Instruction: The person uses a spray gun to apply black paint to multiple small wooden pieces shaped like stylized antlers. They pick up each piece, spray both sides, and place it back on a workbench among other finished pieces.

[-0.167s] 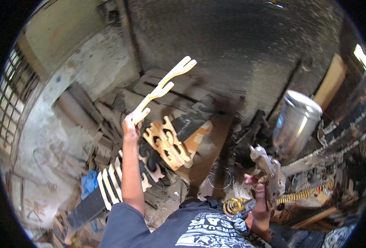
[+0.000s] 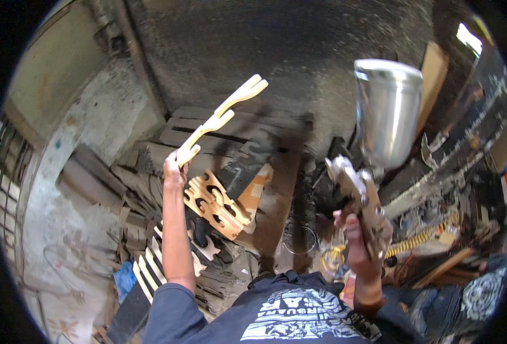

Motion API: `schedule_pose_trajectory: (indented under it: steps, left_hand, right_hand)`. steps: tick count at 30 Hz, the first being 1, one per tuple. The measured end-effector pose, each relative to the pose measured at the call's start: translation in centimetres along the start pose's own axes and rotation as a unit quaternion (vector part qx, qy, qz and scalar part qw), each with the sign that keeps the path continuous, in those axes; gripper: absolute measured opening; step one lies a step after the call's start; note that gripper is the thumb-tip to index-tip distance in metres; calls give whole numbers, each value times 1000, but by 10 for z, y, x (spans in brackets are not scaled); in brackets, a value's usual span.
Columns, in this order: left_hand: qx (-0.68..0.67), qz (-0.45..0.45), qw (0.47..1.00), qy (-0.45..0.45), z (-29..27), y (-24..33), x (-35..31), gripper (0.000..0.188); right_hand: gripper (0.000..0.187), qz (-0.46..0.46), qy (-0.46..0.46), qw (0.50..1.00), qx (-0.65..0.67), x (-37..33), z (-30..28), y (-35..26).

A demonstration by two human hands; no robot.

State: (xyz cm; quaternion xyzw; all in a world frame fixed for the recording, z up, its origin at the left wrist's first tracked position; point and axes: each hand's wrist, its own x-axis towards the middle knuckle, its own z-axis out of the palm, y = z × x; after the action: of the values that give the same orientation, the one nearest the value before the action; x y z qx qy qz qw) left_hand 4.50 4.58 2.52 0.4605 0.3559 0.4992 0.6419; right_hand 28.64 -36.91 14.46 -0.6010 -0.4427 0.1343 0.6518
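Note:
My left hand [image 2: 175, 169] grips the lower end of a pale, branching wooden piece [image 2: 210, 124], which slants up and to the right in front of me. On the right, my right hand [image 2: 361, 246] is closed round the handle of a metal spray gun [image 2: 363, 192]. A shiny silver cup [image 2: 390, 114] stands upright on top of the gun. A yellow coiled hose [image 2: 417, 243] runs behind the right hand. Just beyond my left forearm lies a light wooden piece with curved cutouts [image 2: 214, 203].
Pale wooden strips [image 2: 148, 266] rest on a dark board at lower left, beside a blue plastic bag [image 2: 124, 281]. Dark planks [image 2: 196, 123] lie before the blackened wall [image 2: 276, 46]. A rough ledge [image 2: 431, 166] and a leaning board [image 2: 434, 80] stand at right.
My right hand has raised the spray gun, its cup now higher in view. My left hand still holds the wooden piece, slightly farther left. The whole view has shifted a little.

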Motion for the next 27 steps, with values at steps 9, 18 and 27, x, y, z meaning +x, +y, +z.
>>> schedule_pose_trajectory:
  steps: [9,18,27]
  left_hand:
    - [-21,10,997,-68,62,-32,22,23]
    - [-8,9,996,-84,51,-23,11,20]
    - [-2,-2,998,-58,56,-19,8,20]
  right_hand:
    - [19,-1,45,998,-43,15,1,-19]
    - [23,-4,126,992,-21,25,-1,-17]
    - [17,29,11,999,-10,-2,13,-18]
